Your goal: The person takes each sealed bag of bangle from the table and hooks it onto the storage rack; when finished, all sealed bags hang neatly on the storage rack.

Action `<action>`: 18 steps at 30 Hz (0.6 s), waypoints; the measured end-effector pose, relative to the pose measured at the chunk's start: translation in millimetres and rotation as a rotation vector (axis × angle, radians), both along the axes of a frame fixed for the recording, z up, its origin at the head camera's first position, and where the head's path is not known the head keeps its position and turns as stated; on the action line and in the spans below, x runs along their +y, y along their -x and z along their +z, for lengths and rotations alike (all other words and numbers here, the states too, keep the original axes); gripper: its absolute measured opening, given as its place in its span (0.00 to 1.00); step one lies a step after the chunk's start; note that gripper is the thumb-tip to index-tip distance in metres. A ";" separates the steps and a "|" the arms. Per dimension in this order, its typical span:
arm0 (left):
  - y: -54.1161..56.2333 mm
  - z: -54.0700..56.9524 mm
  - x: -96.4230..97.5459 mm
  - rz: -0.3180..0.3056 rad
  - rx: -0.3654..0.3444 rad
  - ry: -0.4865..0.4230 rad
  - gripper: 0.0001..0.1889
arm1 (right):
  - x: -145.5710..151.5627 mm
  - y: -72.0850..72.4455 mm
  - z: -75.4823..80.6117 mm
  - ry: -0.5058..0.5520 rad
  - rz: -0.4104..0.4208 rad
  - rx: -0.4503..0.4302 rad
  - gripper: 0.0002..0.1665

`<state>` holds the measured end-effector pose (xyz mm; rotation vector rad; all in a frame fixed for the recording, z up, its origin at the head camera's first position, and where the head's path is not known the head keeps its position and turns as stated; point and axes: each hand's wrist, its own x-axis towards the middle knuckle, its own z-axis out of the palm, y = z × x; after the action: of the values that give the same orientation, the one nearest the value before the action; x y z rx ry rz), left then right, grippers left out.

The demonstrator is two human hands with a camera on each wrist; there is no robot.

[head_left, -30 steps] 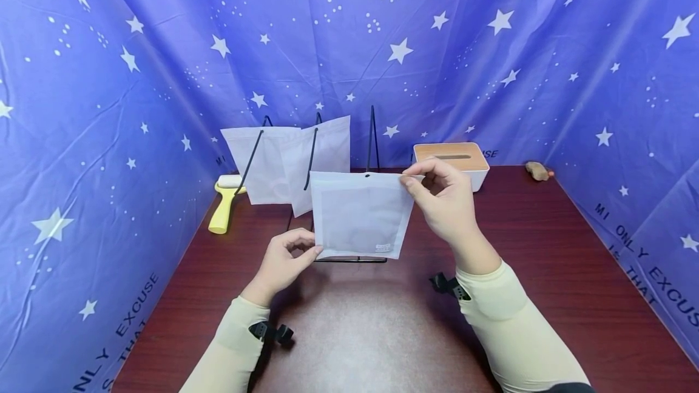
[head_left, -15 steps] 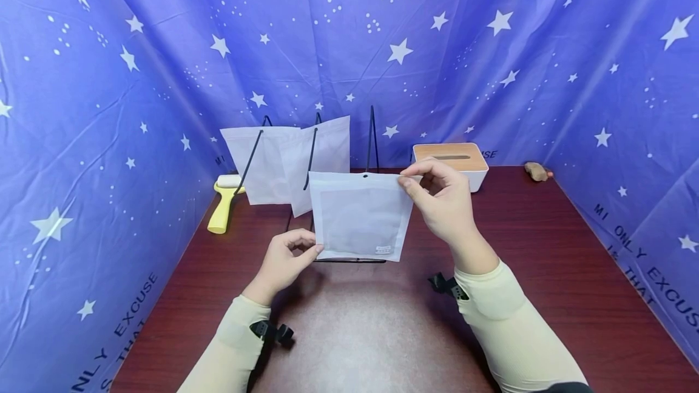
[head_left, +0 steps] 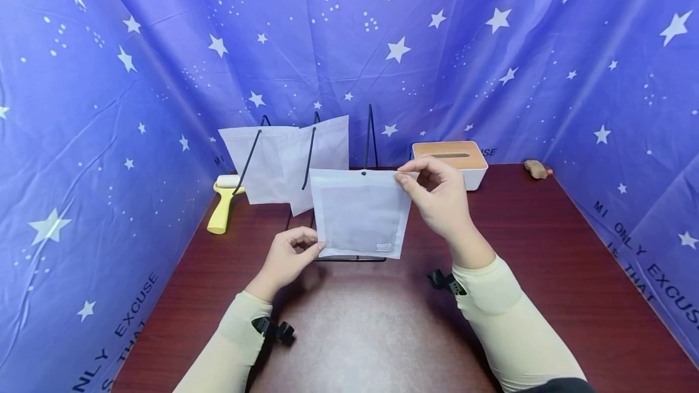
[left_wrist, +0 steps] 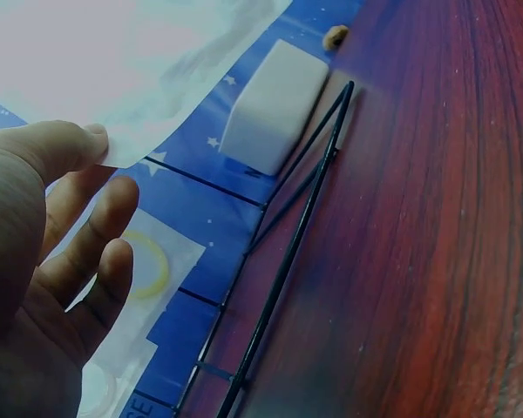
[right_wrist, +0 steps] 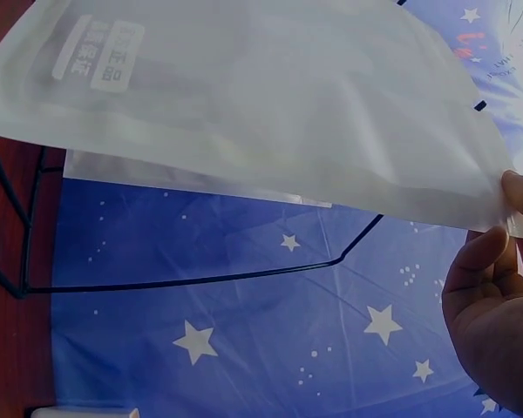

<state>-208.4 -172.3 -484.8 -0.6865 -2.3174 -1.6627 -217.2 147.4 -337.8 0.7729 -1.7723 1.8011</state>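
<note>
A white zip pouch (head_left: 363,214) with a small printed label hangs between my hands, in front of a black wire rack (head_left: 349,259). My right hand (head_left: 442,199) pinches its top right corner between thumb and fingers. At its lower left edge, my left hand (head_left: 286,259) pinches the corner, the other fingers loosely bent in the left wrist view. The pouch's top hole lines up with a rack rod (head_left: 371,138); whether the rod's tip passes through it, I cannot tell. Two more white pouches, a left one (head_left: 259,165) and a middle one (head_left: 327,150), hang on other rods.
A yellow-handled roller (head_left: 221,211) lies at the rack's left. Behind my right hand stands a white tissue box (head_left: 475,178) with a wooden lid. A small brown object (head_left: 536,169) lies at the table's far right. A starry blue curtain (head_left: 437,77) surrounds the table (head_left: 546,259).
The pouch and both hands have shifted very slightly; the pouch's hole has moved a little left and up. Both hands keep their pinch, and the other pouches hang as before.
</note>
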 end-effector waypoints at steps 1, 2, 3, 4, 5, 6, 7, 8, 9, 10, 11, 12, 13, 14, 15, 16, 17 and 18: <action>1.1 -0.3 -0.2 0.001 0.000 0.001 0.05 | -0.2 1.3 -0.8 0.004 0.003 -0.005 0.05; 2.2 -0.6 -0.4 0.004 0.003 0.003 0.04 | -0.3 2.0 -1.1 0.003 0.001 -0.009 0.05; 3.4 -0.4 -0.5 0.006 0.007 0.006 0.03 | -0.7 2.3 -1.1 0.004 -0.001 -0.016 0.05; 4.9 -0.5 -0.7 0.010 0.013 0.011 0.02 | -0.9 2.8 -1.0 0.002 -0.008 -0.023 0.05; 6.4 -0.9 -1.1 0.011 0.018 0.015 0.02 | -0.1 6.5 -4.6 0.008 -0.008 -0.026 0.06; 7.9 -1.1 -1.3 0.013 0.022 0.016 0.02 | 0.9 10.1 -7.9 0.011 -0.012 -0.032 0.06; 9.4 -1.2 -1.3 0.015 0.027 0.019 0.02 | 1.8 13.7 -11.3 0.011 -0.020 -0.039 0.06; 10.8 -1.3 -1.2 0.016 0.032 0.018 0.03 | 2.3 15.5 -12.6 0.013 -0.026 -0.045 0.06; 12.3 -1.5 -1.0 0.017 0.035 0.019 0.02 | 2.5 16.8 -13.3 0.016 -0.031 -0.052 0.06; 13.7 -1.6 -1.1 0.020 0.037 0.019 0.01 | 2.5 18.4 -14.1 0.019 -0.037 -0.057 0.06; 15.0 -1.4 -0.9 0.021 0.043 0.019 0.01 | 2.5 19.9 -14.7 0.021 -0.042 -0.061 0.06; 16.4 -1.2 -0.8 0.025 0.051 0.020 0.02 | 2.4 21.5 -15.0 0.018 -0.049 -0.063 0.06; 17.8 -0.9 -0.6 0.030 0.059 0.022 0.03 | 2.3 22.9 -15.0 0.018 -0.054 -0.063 0.06; 19.1 -0.6 -0.4 0.037 0.070 0.024 0.03 | 2.1 24.5 -14.8 0.018 -0.055 -0.062 0.06; 20.6 -0.2 -0.1 0.045 0.080 0.027 0.04 | 1.8 26.2 -14.4 0.017 -0.057 -0.060 0.06; 21.9 0.7 0.1 0.052 0.090 0.028 0.04 | 1.5 28.3 -14.0 0.015 -0.060 -0.058 0.06; 23.4 1.4 0.4 0.059 0.101 0.030 0.04 | 1.1 30.2 -13.4 0.014 -0.060 -0.058 0.06; 25.1 1.8 0.3 0.065 0.110 0.033 0.04 | 0.6 32.0 -12.5 0.012 -0.060 -0.058 0.06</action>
<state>-233.4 -172.0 -483.0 -0.6838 -2.2703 -1.5220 -249.3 148.0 -350.2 0.6625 -1.8000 1.8101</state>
